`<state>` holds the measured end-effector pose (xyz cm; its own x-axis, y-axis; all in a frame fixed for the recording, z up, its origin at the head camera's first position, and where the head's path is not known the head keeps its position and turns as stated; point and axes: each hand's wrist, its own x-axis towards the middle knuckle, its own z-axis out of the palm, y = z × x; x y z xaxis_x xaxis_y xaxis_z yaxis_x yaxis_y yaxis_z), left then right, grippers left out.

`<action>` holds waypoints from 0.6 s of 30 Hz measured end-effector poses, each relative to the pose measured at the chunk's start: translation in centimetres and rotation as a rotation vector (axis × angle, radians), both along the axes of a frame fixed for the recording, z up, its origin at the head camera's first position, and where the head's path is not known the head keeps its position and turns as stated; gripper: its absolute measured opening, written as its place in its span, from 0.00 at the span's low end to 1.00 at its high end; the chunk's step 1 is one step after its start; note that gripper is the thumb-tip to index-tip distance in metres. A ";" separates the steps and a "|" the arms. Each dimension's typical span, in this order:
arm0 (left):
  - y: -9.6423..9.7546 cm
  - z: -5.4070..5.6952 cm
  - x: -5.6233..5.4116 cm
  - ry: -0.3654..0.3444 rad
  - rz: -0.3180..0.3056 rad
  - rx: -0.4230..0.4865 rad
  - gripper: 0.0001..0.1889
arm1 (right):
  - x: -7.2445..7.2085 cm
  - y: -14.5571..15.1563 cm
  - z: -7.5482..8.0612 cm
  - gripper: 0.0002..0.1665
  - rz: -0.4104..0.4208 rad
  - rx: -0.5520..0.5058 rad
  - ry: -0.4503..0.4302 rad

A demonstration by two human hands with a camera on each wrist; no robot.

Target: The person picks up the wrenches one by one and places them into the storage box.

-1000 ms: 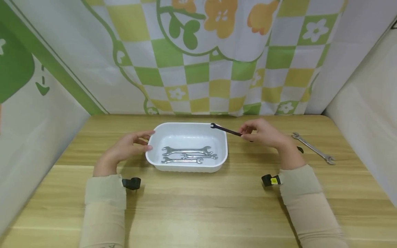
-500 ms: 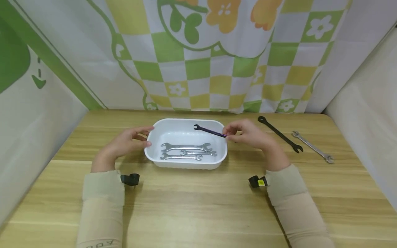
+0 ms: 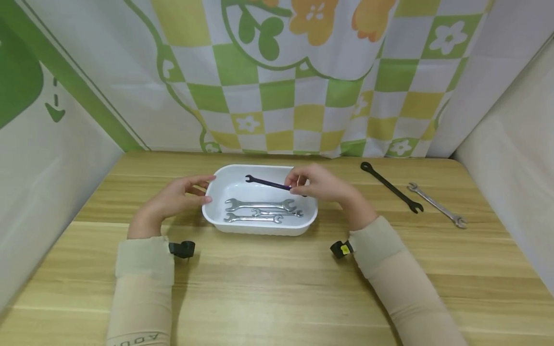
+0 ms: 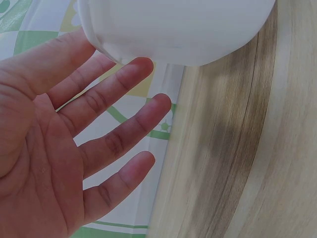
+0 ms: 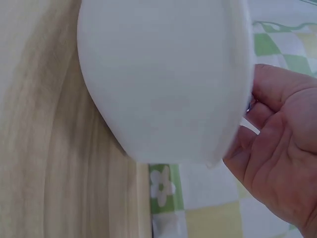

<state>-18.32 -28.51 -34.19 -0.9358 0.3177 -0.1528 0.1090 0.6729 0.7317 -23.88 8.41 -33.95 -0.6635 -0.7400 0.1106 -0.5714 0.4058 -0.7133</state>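
Pale wood-grain table, flowered cloth in green and yellow checks hanging behind it, whitish walls closing in both sides, soft glare up front

Right hand hides part of dark wrench over white tray, plus tray's far right rim; wrench's right end unclear. Wrist views: tray cut by top edge; on the right, its wall hides fingertips. Lettering left of and nearer than tray, cut off at bottom; curtain behind tray, cut at top.
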 end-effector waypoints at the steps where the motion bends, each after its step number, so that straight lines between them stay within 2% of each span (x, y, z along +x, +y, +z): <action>1: 0.0 0.0 0.0 0.003 -0.004 -0.001 0.33 | -0.1 -0.3 0.0 0.08 0.000 0.007 -0.004; 7: -0.1 -0.2 -0.1 0.015 -0.004 -0.002 0.33 | -0.7 -1.4 -0.3 0.08 -0.007 0.028 -0.023; 13: -0.2 -0.2 -0.2 0.013 0.002 -0.007 0.33 | -1.2 -2.2 -0.8 0.07 0.041 0.040 -0.026; 18: -0.1 -0.2 0.0 0.008 -0.003 0.008 0.33 | -1.4 -3.0 -1.1 0.06 0.047 0.085 -0.036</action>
